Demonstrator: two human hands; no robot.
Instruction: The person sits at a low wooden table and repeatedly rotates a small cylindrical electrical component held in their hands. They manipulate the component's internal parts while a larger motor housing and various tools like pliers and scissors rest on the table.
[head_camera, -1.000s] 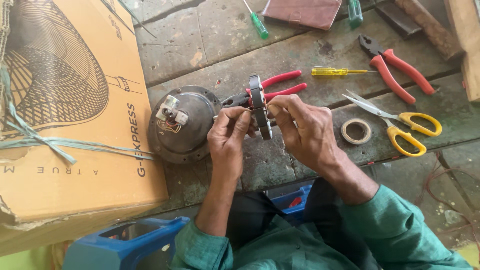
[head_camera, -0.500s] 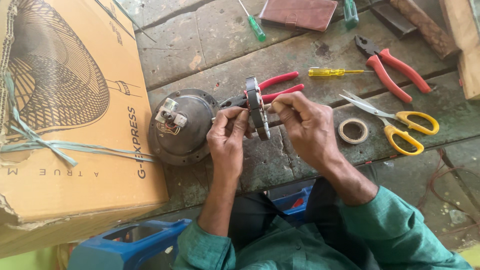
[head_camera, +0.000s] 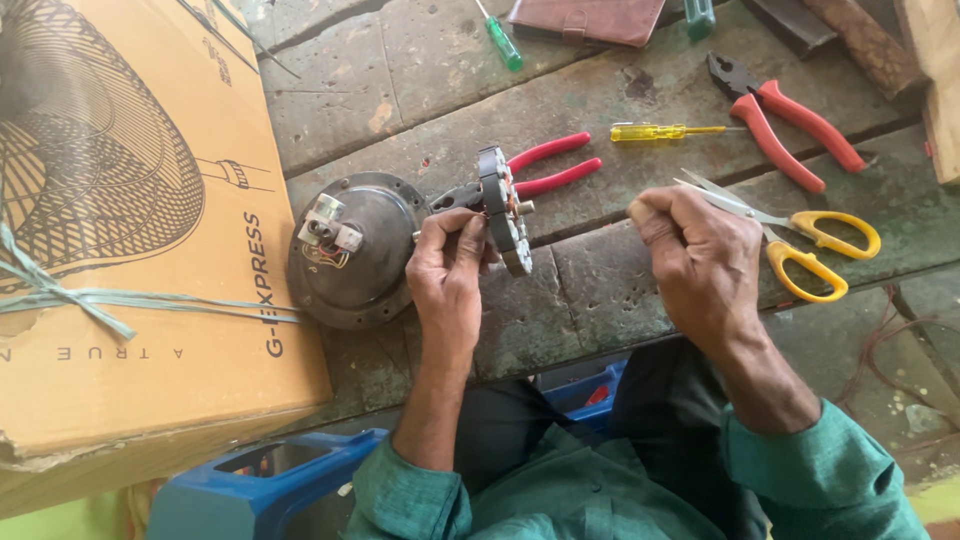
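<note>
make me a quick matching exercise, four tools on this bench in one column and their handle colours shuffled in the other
Column one:
1. scissors
2. pliers
3. small screwdriver
4. long screwdriver

Column two:
a. green
b. clear yellow
c. red
d. yellow loops

Pairs: 1-d, 2-c, 3-a, 4-b

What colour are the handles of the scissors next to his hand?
Yellow. The scissors lie by the right hand, clearest in the head view.
</note>
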